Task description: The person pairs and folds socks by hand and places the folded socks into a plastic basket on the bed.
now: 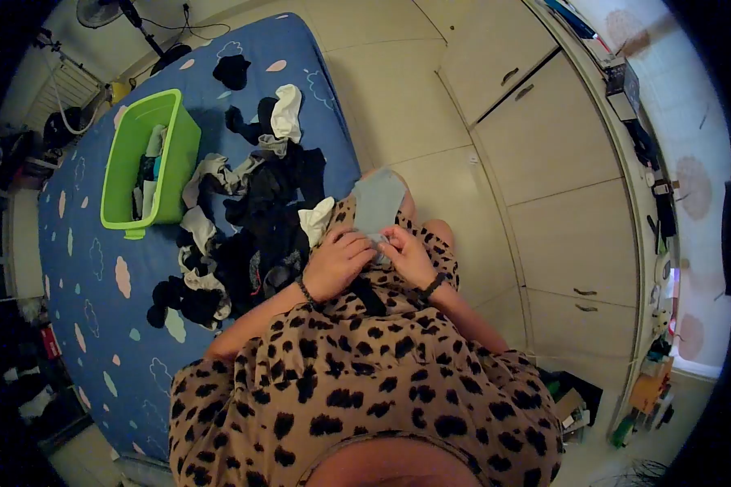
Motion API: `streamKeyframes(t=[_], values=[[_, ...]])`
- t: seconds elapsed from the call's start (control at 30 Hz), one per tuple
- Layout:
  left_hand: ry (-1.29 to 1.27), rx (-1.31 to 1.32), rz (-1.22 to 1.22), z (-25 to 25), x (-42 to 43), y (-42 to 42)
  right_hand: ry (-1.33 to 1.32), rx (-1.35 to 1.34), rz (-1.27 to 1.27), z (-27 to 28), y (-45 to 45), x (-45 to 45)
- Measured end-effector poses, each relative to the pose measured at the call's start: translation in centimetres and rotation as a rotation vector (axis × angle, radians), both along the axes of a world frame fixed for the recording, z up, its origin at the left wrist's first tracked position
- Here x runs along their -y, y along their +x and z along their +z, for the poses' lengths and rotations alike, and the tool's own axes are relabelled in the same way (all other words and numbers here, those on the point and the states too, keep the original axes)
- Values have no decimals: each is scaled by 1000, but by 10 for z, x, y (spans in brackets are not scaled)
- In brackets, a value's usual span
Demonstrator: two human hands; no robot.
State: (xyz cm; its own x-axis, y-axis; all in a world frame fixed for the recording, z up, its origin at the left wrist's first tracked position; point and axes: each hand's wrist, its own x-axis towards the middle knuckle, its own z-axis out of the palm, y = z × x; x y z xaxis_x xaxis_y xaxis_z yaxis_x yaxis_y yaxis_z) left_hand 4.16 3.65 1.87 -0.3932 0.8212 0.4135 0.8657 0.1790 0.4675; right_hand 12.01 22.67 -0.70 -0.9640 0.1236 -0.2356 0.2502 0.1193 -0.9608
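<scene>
A pale grey-blue sock [378, 201] lies stretched over my knee, its near end bunched between my hands. My left hand [339, 264] has its fingers closed on that near end. Opposite it, my right hand [409, 258] pinches the same end between thumb and fingers. A small black piece of cloth [369, 297] rests on my lap just below the hands. Beside my left hand, a white sock [315, 221] lies at the edge of a heap of mixed dark, grey and white socks [272, 191].
On the blue patterned bedsheet [122, 349] stands a green plastic bin [188, 134] with several rolled cloth items inside. A lone black sock [231, 72] lies near the bed's far end. Pale cabinets [560, 154] line the right side, and a fan [110, 12] stands at the far left.
</scene>
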Motion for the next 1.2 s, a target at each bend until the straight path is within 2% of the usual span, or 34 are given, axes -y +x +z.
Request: streamKeyframes(t=[0.2,0.23,0.3,0.33,0.4,0.43,0.5,0.53,0.57,0.6,0.63,0.7,0.77,0.83,0.9,0.97,1.0,1.03,1.1,1.13,1.17,1.2], values=[[-86,-63,-140,-5,-7,-18,60,89,56,-28,-6,-14],[-111,-8,-139,-8,-9,-21,60,90,54,-12,-7,-7],[-137,45,-137,-6,-14,-32,458,-3,-12,24,-8,4],[-73,163,-140,-1,-19,-39,458,-4,-13,31,-7,5],[-7,451,-108,-3,-27,-50,870,-423,55,40,-6,6],[-5,453,-104,-7,-27,-56,870,-422,60,37,-5,7],[-214,931,-41,-10,-29,-64,795,-405,26,26,-3,7],[-165,863,-31,-14,-31,-65,803,-405,21,16,-5,3],[-164,862,-34,-17,-33,-66,528,-209,-37,3,-9,-2],[-98,602,-25,-18,-34,-65,247,-14,-93,-9,-12,-7],[-32,341,-18,-16,-35,-65,245,-13,-97,-20,-16,-11],[21,238,-43,-5,-32,-58,-107,-2,-137,-32,-24,-21],[74,139,-61,-4,-30,-56,-79,43,-134,-35,-26,-27],[-41,270,-38,-19,-28,-57,-53,91,-115,-21,-29,-23],[-58,288,-4,-32,-31,-64,753,-311,-98,12,-27,-14],[-70,310,23,-31,-38,-76,842,-374,-29,33,-24,-7],[-210,541,37,-26,-41,-84,926,-433,36,36,-23,-4],[-354,771,46,-24,-42,-87,926,-427,33,34,-22,-4],[-288,786,57,-26,-47,-87,834,-328,-25,24,-26,-8],[-168,778,137,-19,-49,-81,835,-331,-28,18,-29,-13],[-49,769,217,-13,-49,-76,741,-256,-15,11,-32,-19],[-51,767,213,-12,-47,-74,646,-181,-3,11,-37,-24]])
